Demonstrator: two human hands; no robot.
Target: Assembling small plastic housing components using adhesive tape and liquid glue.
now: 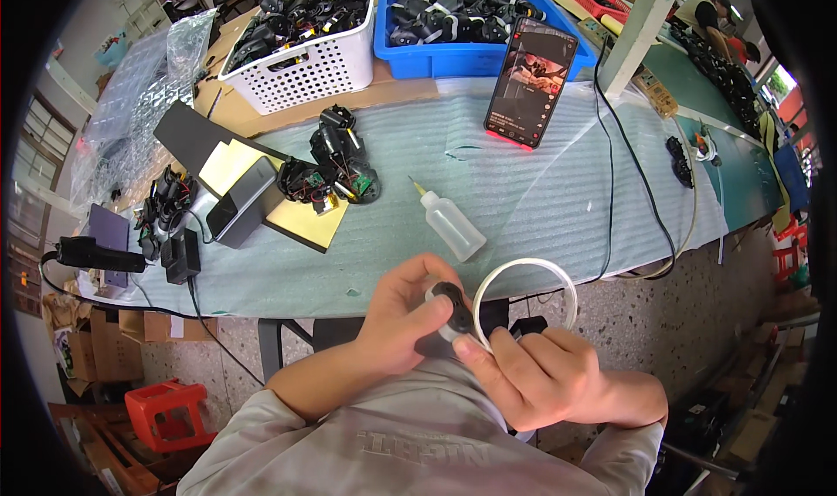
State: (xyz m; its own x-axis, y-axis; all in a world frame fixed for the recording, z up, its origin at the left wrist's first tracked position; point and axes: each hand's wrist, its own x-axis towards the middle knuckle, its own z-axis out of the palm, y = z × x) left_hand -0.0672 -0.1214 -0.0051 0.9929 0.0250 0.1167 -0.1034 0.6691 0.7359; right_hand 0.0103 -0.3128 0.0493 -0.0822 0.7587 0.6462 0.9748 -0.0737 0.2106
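Black-and-white small part [451, 311] is being held between both hands just off the near edge of the foam-covered table [558, 191], close to the person's chest. It is being pinched by the left hand [403, 313], thumb on top and fingers curled narrowly beneath, while the right hand [532, 376] is being closed on its lower side with the thumb pressed against the white rim. A white loop of tubing or strap [530, 280] is rising from the part toward the table edge; whether it is being fed into the part or already fixed cannot be told.

Judged from this, a fitting or seating step is being carried out by hand. The next move is likely calling for a steady pinch from the left hand while the loop end is being guided, without kinking it.

On the table, just beyond the hands, a small squeeze bottle [451, 224] with a thin nozzle is lying on its side. Farther left on the table a cluster of black assemblies [331, 169] is resting on a yellow pad [301, 221]. At the table's far side a phone [532, 82] is being propped against a blue bin [453, 56], beside a white basket [323, 64] of similar black parts
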